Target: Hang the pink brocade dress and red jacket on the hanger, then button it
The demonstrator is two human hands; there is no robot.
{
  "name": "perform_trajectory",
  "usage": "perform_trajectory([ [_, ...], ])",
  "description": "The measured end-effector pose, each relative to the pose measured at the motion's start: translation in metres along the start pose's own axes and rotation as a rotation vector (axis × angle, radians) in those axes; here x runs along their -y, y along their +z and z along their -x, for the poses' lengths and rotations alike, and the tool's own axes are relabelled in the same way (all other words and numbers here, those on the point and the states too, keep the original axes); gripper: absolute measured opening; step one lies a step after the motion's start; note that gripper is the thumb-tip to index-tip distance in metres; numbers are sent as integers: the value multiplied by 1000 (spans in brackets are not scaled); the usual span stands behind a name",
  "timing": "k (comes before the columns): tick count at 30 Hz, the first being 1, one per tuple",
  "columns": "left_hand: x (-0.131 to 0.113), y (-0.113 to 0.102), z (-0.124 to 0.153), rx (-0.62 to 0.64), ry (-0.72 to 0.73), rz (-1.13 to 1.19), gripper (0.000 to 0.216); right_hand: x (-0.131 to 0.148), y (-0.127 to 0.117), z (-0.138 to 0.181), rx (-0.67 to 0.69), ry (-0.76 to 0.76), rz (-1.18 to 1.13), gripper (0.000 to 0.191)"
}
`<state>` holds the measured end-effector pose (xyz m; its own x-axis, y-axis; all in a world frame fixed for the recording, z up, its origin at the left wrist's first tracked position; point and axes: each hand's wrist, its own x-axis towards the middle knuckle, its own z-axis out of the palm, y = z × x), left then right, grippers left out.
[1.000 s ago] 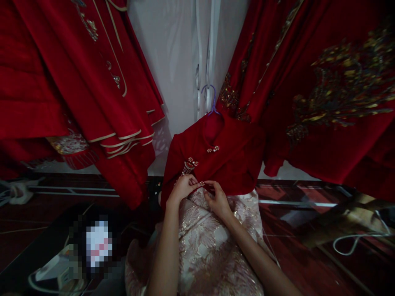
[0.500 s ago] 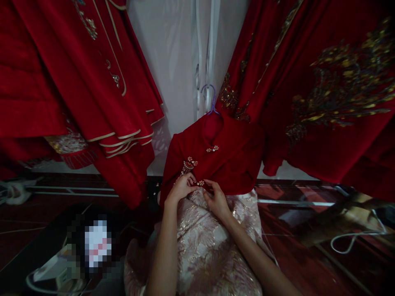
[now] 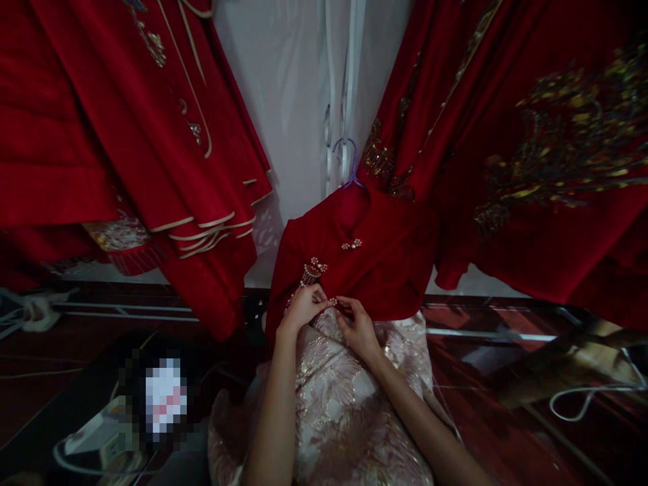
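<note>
A red jacket (image 3: 389, 256) on a purple hanger (image 3: 351, 165) lies over pale, gold-patterned fabric in front of me. Beaded flower fastenings (image 3: 352, 244) sit at its neck, and a tasselled ornament (image 3: 312, 271) is lower on its left side. At the lower front edge, my left hand (image 3: 305, 307) pinches a small beaded fastening (image 3: 332, 302) between thumb and fingers. My right hand (image 3: 358, 329) bends in from the other side, its fingertips on the jacket's edge beside that fastening. What lies under the fingertips is partly hidden.
Red garments (image 3: 167, 135) with gold trim hang at the left; more embroidered red garments (image 3: 557, 148) hang at the right. White doors (image 3: 283, 81) stand behind. A dark surface with a pixelated bright item (image 3: 166, 395) is at lower left. A white cord (image 3: 572, 405) loops at right.
The whole view has shifted slightly, so things appear a little further right. Both hands stay at the same fastening, with the left fingertips closing slightly further over it.
</note>
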<state>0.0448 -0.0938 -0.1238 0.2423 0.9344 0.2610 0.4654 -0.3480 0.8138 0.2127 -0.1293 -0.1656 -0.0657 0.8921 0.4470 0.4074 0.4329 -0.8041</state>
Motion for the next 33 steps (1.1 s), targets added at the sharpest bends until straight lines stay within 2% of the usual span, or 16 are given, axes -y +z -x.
perform_trajectory([
  [3,-6,-2,1,52,-34,85,25,4,0,0,3,-24,-3,40],
  [5,-11,-1,3,151,-41,177,25,9,-2,0,-12,-44,14,40],
  [7,-17,3,3,259,-17,284,25,14,-5,0,-71,-34,30,32],
  [9,-20,10,1,281,-9,395,26,19,-10,-1,-147,1,35,20],
  [11,-22,18,-4,165,-86,528,29,23,-17,-3,-203,24,25,15],
  [14,-22,26,-12,-128,-239,789,36,27,-25,-5,-236,19,8,16],
  [16,-23,28,-17,-285,-241,969,37,29,-28,-6,-232,8,9,15],
  [18,-24,27,-20,-374,-217,1095,35,30,-28,-6,-218,-6,4,15],
  [20,-24,26,-21,-401,-240,1155,35,31,-27,-5,-200,-16,-8,15],
  [24,-21,25,-22,-410,-277,1118,32,32,-25,-4,-164,-5,-16,15],
  [29,-18,30,-30,-534,-288,853,27,35,-26,-4,-111,-9,6,13],
  [31,-24,32,-35,-496,-303,723,29,38,-29,-5,-72,-17,20,13],
  [33,-36,32,-40,-387,-237,557,33,42,-35,-8,-4,-32,29,14],
])
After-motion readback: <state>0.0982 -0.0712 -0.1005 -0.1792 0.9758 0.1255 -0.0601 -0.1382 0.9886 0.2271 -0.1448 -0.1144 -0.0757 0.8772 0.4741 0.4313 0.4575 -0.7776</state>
